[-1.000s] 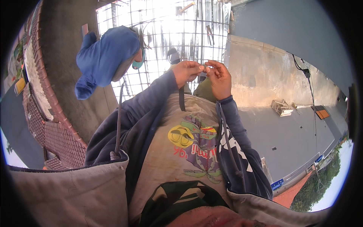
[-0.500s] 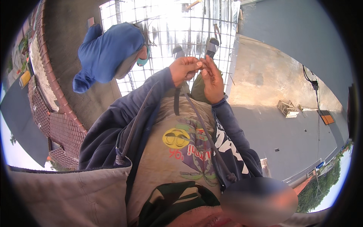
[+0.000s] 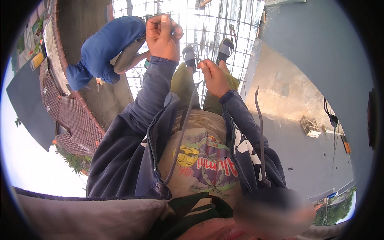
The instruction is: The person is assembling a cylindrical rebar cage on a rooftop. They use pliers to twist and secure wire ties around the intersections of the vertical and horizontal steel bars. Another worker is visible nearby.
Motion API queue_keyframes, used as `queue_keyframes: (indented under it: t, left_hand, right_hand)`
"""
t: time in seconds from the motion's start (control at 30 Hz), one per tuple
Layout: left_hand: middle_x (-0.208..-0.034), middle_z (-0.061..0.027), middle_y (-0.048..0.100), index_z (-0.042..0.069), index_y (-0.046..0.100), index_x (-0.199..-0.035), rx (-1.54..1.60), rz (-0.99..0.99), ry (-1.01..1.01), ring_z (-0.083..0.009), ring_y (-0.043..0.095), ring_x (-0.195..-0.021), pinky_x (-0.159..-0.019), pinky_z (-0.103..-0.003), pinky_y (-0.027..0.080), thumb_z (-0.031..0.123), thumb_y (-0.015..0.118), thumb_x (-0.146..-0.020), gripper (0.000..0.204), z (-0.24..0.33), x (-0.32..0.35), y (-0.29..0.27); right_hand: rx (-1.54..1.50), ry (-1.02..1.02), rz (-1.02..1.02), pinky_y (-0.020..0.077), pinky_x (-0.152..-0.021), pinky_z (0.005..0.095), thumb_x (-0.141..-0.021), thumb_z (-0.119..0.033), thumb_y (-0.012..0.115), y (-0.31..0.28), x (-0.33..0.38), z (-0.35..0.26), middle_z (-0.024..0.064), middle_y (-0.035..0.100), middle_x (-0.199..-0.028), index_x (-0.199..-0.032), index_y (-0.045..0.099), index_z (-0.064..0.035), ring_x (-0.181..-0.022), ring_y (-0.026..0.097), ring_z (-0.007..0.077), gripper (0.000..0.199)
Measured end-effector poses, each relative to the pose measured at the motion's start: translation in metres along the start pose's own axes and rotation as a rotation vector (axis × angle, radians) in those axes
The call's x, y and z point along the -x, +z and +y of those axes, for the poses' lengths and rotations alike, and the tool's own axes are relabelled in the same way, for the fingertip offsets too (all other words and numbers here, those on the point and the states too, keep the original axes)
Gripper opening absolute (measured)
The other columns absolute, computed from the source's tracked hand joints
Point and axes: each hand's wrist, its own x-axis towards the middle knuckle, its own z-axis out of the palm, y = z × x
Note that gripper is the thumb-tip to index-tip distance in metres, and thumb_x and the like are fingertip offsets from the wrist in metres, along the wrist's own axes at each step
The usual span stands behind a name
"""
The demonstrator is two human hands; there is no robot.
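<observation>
My left hand (image 3: 163, 39) is raised in front of the co-worker's bent body, thumb pressed against curled fingers. Anything thin in that pinch is too small to make out. Lower and to the right, my right hand (image 3: 215, 78) is closed over my thighs, its thumb and forefinger together at the tip. What they hold, if anything, cannot be made out. Beneath both hands spreads a grid of thin dark bars (image 3: 212, 18) over bright, shiny sheets. On it, beyond my right foot, lies a dark, slim tool with two handle-like arms (image 3: 233, 35).
A co-worker in a blue hooded top (image 3: 110, 46) bends over at the left edge of the grid. My shoes (image 3: 226, 47) stand on the bars. A tiled roof (image 3: 76, 120) lies to the left. At right are a grey wall (image 3: 280, 148), a small wooden frame (image 3: 310, 126) and a hanging cable (image 3: 333, 119).
My hands, together before, have come apart: the left went up and to the left, the right slightly down and left. The co-worker has bent lower, head further left.
</observation>
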Motion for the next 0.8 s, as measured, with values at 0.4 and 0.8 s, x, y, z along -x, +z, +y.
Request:
queue_keyframes:
  t: [0.4,0.8]
  left_hand:
    - [-0.083,-0.003,0.063,-0.001,0.068,-0.114,-0.196,-0.383,-0.378,-0.0057,0.049,-0.064,-0.059,-0.02,0.042,0.013,0.067,-0.107,0.017,0.077,0.004,0.062]
    - [-0.08,-0.0037,0.07,0.004,0.072,-0.101,-0.367,-0.91,-0.584,-0.0067,0.059,-0.066,-0.057,-0.022,0.045,0.017,0.076,-0.1,0.014,0.131,0.051,0.092]
  right_hand:
    - [0.526,-0.664,0.48,0.0531,-0.099,0.0401,-0.095,-0.006,0.071,-0.115,-0.002,-0.14,0.0103,0.068,-0.128,-0.128,0.074,-0.0073,-0.115,0.065,0.0294,0.033]
    - [1.275,-0.956,0.05,0.0458,-0.104,0.0467,-0.083,-0.005,0.072,-0.145,0.06,-0.268,-0.0005,0.07,-0.106,-0.104,0.069,-0.0119,-0.099,0.066,0.0182,0.022]
